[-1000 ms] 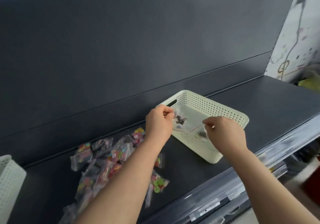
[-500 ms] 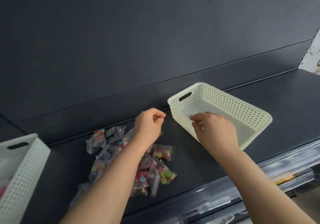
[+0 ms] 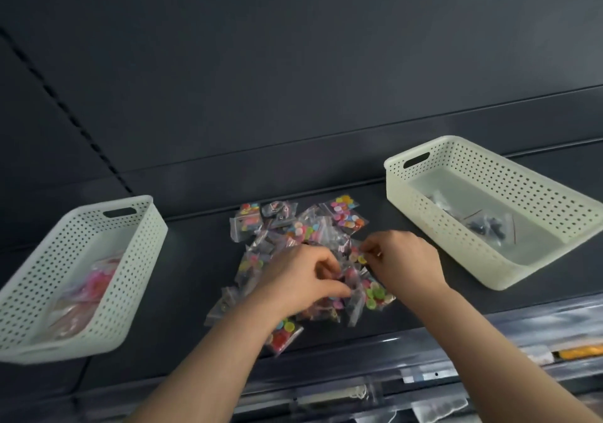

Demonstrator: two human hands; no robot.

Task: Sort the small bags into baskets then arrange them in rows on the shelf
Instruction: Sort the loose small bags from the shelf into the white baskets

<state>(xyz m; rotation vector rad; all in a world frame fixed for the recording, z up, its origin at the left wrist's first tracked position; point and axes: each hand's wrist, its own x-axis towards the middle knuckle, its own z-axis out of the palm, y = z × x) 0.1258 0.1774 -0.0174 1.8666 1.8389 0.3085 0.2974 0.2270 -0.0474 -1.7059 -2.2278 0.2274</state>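
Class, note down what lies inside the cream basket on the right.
Inside the right basket lie a few clear bags of dark pieces. Its near wall covers part of the floor, so an exact count cannot be given.

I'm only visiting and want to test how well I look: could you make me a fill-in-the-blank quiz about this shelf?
The pile of small bags lies ___ the left basket and the right basket.
The right basket holds bags of ___ pieces.
The left basket's bags look mostly ___ in colour.
Missing words: between; dark; pink.
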